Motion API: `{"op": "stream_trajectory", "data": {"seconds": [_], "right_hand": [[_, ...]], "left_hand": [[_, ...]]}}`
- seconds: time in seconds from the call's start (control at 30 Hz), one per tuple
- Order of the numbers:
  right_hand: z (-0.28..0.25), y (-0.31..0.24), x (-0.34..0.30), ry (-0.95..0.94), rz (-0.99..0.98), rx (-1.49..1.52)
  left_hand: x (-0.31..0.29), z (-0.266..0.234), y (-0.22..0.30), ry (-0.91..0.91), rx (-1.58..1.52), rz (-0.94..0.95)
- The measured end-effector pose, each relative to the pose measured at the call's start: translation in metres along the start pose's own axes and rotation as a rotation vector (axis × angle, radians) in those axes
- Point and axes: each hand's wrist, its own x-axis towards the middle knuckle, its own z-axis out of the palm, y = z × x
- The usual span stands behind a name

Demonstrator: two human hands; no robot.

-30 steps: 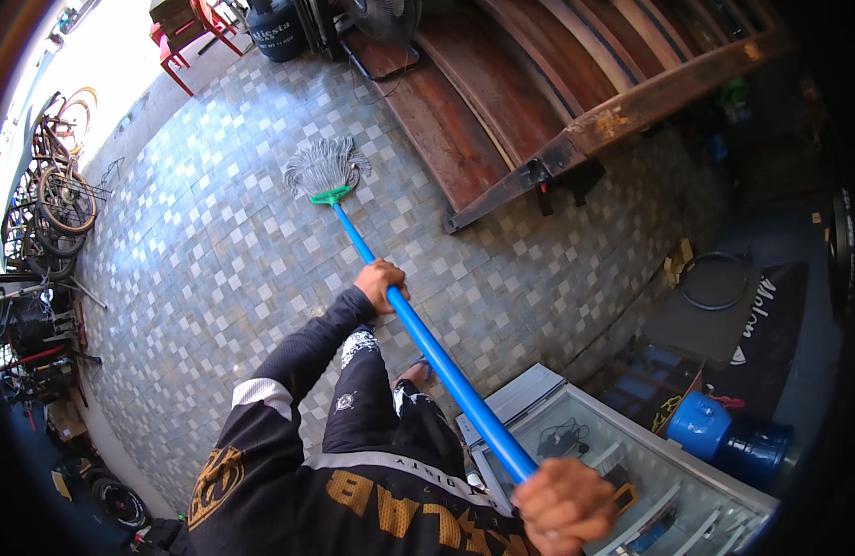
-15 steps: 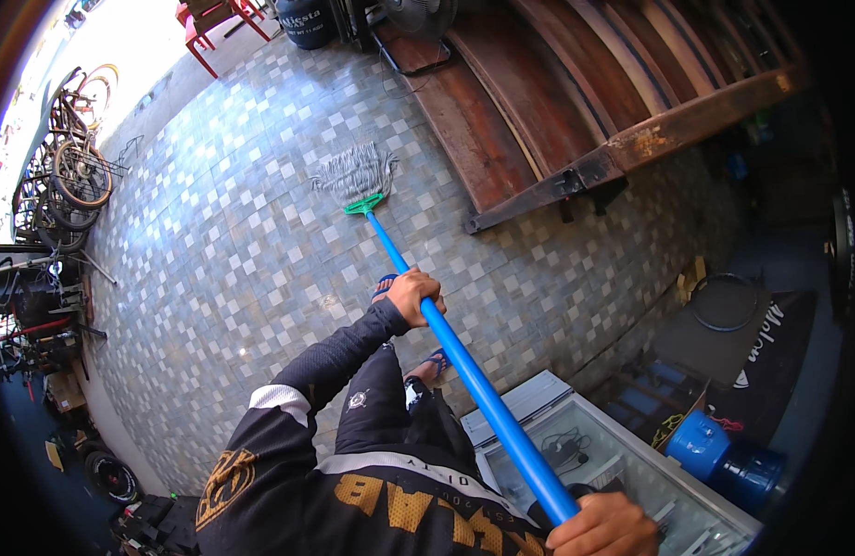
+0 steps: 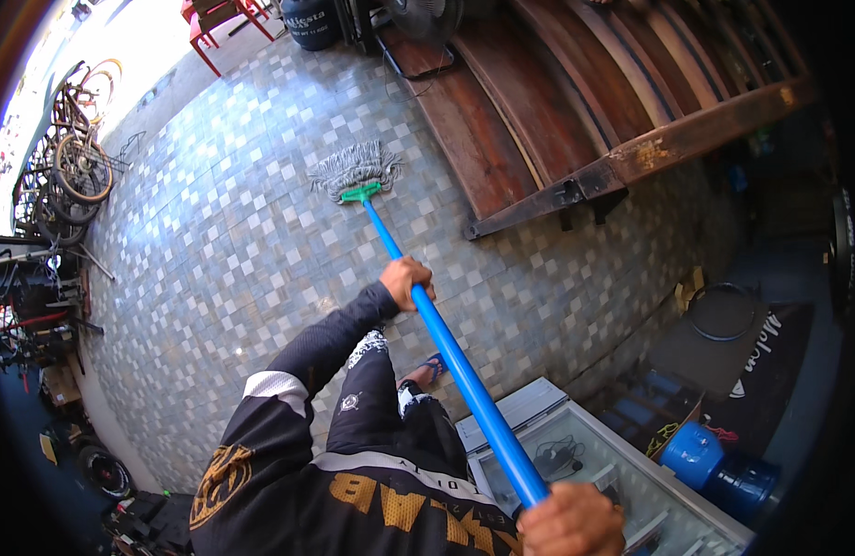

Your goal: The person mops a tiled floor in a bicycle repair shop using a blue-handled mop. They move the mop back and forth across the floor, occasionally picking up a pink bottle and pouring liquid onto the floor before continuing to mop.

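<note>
Over the last half second, we moved the string mop with grey cotton strands (image 3: pixel 358 165) slightly away from the body. Its green plastic clamp (image 3: pixel 361 192) shifted outward with it, and the strands bunched closer around the clamp. The sandalled foot that had shown ahead of the left hand no longer appeared. We judged this to be a short forward stroke, with the work confined to one patch of the grey-and-white checked tile floor (image 3: pixel 242 278).

Position of the mop: the head rested on the floor ahead of us, apart from and to the left of the reddish-brown slatted wooden structure (image 3: pixel 501 176). The long blue tubular handle (image 3: pixel 464 380) ran from the clamp back toward the lower right, passing in front of the white-framed glass-topped cabinet (image 3: pixel 511 410).

Grip, left hand (image 3: pixel 407 282): the fingers were closed around the lower part of the handle, leaving no visible gap.

Grip, right hand (image 3: pixel 573 522): the fist was wrapped around the handle near its upper end. We could not tell the thumb's exact placement.
</note>
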Motion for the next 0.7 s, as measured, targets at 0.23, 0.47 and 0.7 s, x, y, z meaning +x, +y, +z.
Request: {"op": "stream_trajectory", "data": {"seconds": [0.23, 0.47, 0.7], "right_hand": [[-0.007, -0.001, 0.013, -0.018, 0.049, -0.001], [-0.009, 0.007, 0.009, -0.061, 0.006, 0.031], [-0.023, -0.013, 0.017, -0.163, 0.026, 0.086]], "left_hand": [[0.002, 0.005, 0.007, -0.039, -0.069, 0.045], [0.010, -0.004, -0.001, -0.038, 0.048, 0.053], [-0.002, 0.018, 0.022, -0.029, -0.036, 0.054]]}}
